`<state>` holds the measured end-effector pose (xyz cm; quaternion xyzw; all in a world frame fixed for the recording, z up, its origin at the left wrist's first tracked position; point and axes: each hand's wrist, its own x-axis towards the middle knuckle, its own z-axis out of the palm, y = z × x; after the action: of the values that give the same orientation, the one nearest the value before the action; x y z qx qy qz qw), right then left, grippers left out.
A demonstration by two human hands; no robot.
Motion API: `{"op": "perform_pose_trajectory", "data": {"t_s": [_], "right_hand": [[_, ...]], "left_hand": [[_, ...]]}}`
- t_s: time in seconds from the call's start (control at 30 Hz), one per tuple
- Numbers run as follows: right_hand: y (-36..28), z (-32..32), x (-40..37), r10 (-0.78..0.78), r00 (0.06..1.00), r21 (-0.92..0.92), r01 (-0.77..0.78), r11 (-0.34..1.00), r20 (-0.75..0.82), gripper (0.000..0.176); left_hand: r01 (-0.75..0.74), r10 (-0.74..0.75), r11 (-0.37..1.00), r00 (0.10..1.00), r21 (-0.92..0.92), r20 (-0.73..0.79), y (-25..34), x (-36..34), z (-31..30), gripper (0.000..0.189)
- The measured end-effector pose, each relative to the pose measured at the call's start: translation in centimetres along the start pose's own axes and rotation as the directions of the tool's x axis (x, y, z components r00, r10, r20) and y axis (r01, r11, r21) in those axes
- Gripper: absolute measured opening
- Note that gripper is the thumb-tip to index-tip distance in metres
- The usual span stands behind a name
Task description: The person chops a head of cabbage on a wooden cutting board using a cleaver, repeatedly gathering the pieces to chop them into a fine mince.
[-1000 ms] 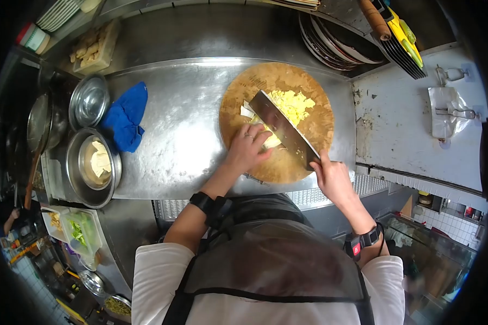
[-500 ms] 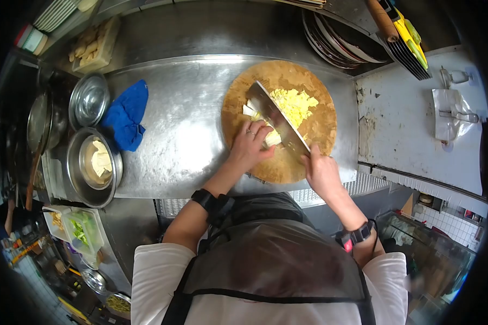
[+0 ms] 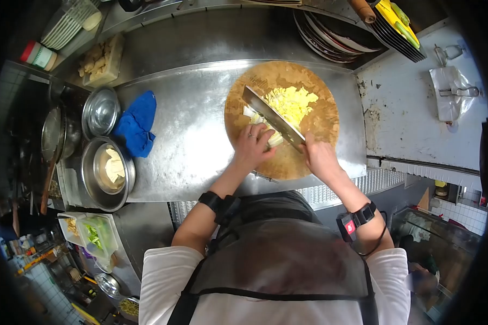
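Note:
On a round wooden chopping board (image 3: 321, 134), my right hand (image 3: 321, 157) is wrapped around the handle of a cleaver (image 3: 272, 115). The blade slants from upper left to lower right. My left hand (image 3: 250, 147), with a ring on one finger, curls its fingertips over a piece of pale cabbage (image 3: 275, 140) and presses it to the board beside the blade. More white pieces lie above these fingers, left of the blade. Across the blade, to the right, is a heap of chopped yellow cabbage (image 3: 290, 104). The handle is mostly hidden by my fingers.
A blue cloth (image 3: 137, 124) lies left on the steel counter (image 3: 190, 119), beside a metal bowl (image 3: 101, 111) and another bowl (image 3: 129, 181) with pale pieces inside. Stacked plates (image 3: 331, 40) stand at the back right. A white surface (image 3: 401, 108) borders the counter on the right.
The cleaver's blade has come down lower, flatter against the board, and my right hand has shifted slightly up and left relative to the board. The whole view has shifted a little.

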<state>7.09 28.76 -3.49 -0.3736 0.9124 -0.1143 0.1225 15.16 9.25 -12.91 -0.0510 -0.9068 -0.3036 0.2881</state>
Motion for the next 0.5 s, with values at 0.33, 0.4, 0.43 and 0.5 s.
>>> {"op": "perform_pose_trajectory", "data": {"t_s": [0.33, 0.4, 0.43, 0.5], "right_hand": [[-0.2, -2.2, -2.9, 0.028, 0.997, 0.029, -0.026, 0.999, -0.072, 0.02], [-0.6, -3.4, -4.0, 0.008, 0.997, 0.015, -0.007, 1.0, -0.076, 0.02], [-0.7, -3.7, -4.3, 0.014, 0.997, 0.01, -0.013, 1.0, -0.075, 0.02], [-0.6, -4.2, -4.9, -0.006, 1.0, -0.031, 0.006, 1.0, 0.0, 0.021]], "left_hand": [[0.047, -0.048, 0.997, 0.999, -0.053, -0.008, -0.4, -0.2, -0.1, 0.041], [0.036, -0.037, 0.998, 0.999, -0.057, -0.011, -0.3, -0.4, 0.1, 0.04], [0.052, -0.053, 0.997, 0.998, -0.057, -0.019, -0.3, -0.4, 0.2, 0.039], [0.066, -0.068, 0.996, 0.997, -0.063, -0.029, -0.2, -0.3, 0.2, 0.039]]}}
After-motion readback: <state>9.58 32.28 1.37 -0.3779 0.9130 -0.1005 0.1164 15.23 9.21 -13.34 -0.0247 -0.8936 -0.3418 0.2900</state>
